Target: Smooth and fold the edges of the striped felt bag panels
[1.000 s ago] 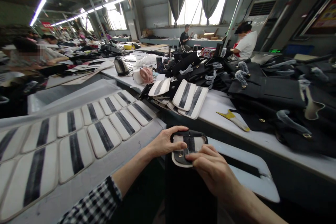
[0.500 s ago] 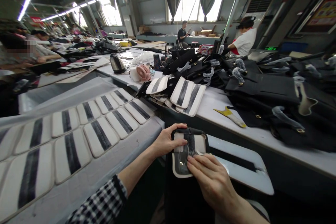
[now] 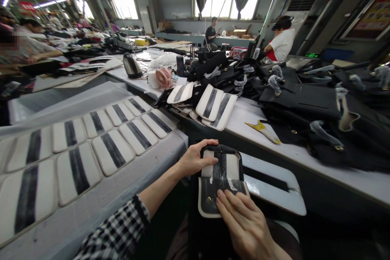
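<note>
Head view. At six o'clock of the frame a flap (image 3: pixel 224 170) lies against the top of a black bag (image 3: pixel 204 231) that stands just in front of the person. The flap is white with a black stripe down its middle. Its long axis runs from six to twelve o'clock, leaning slightly toward one. The rounded near end points at six, toward the person, and shows a dark face with a pale rim and a small brass stud. The far end points at twelve and sits level with the bag's top edge.

The left hand (image 3: pixel 193 160) comes in from eight o'clock in a checked sleeve. It is clenched on the far left corner, with the thumb on the white face and the forefinger hooked over the top edge, so it clasps flap and bag rim together. The right hand (image 3: pixel 243 223) comes in from five o'clock and lies flat with its fingers stretched. Its fingertips press on the near right part of the flap and it grasps nothing.

At nine o'clock of the hands, rows of striped panels (image 3: pixel 112 150) lie on a grey table (image 3: pixel 91 207). At three o'clock, just beside the flap, is a white board (image 3: pixel 271 191). At twelve o'clock a pile of panels (image 3: pixel 215 107) rests on a long white table (image 3: pixel 292 154). On that table a yellow scraper (image 3: pixel 263 131) lies at one o'clock and a heap of black bags (image 3: pixel 307 103) at two. A pink fan (image 3: pixel 163 78) and a kettle (image 3: pixel 131 66) stand at eleven o'clock. Far off at one o'clock is a person in a white top (image 3: pixel 282 44).
</note>
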